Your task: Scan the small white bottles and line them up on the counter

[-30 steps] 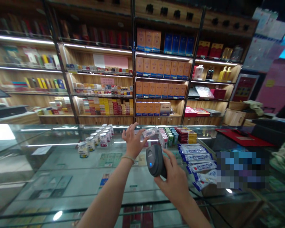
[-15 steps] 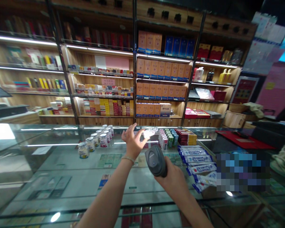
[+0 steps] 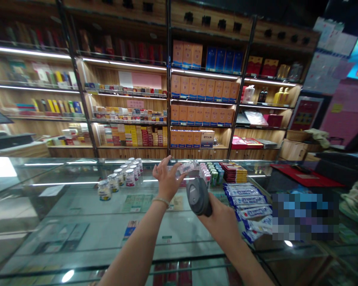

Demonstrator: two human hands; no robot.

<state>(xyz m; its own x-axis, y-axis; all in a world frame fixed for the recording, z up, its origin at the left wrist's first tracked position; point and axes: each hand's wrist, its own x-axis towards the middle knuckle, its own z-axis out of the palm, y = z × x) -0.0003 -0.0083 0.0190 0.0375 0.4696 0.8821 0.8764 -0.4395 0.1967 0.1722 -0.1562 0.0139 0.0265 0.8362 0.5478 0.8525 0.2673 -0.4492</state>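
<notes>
My left hand (image 3: 168, 180) pinches a small clear container (image 3: 187, 167) between thumb and finger above the glass counter (image 3: 107, 222); its other fingers are raised. Wrapped round the handle of a dark grey handheld scanner (image 3: 198, 196) is my right hand (image 3: 220, 216), just below and right of the container. The scanner's head is close to the container but apart from it. Behind and right of the container stand rows of small pink, green and blue bottles (image 3: 214, 173). Left of my left hand are rows of white-lidded jars (image 3: 104, 190).
Red and yellow flat packs (image 3: 234, 172) are stacked right of the small bottles, with blue and white packets (image 3: 247, 200) nearer. A red mat (image 3: 306, 175) lies farther right. Shelves of boxes (image 3: 203, 115) line the wall behind the counter.
The scanner and my right hand have shifted slightly right and up. The container no longer glows brightly and looks clear. My left hand has barely moved and still holds it.
</notes>
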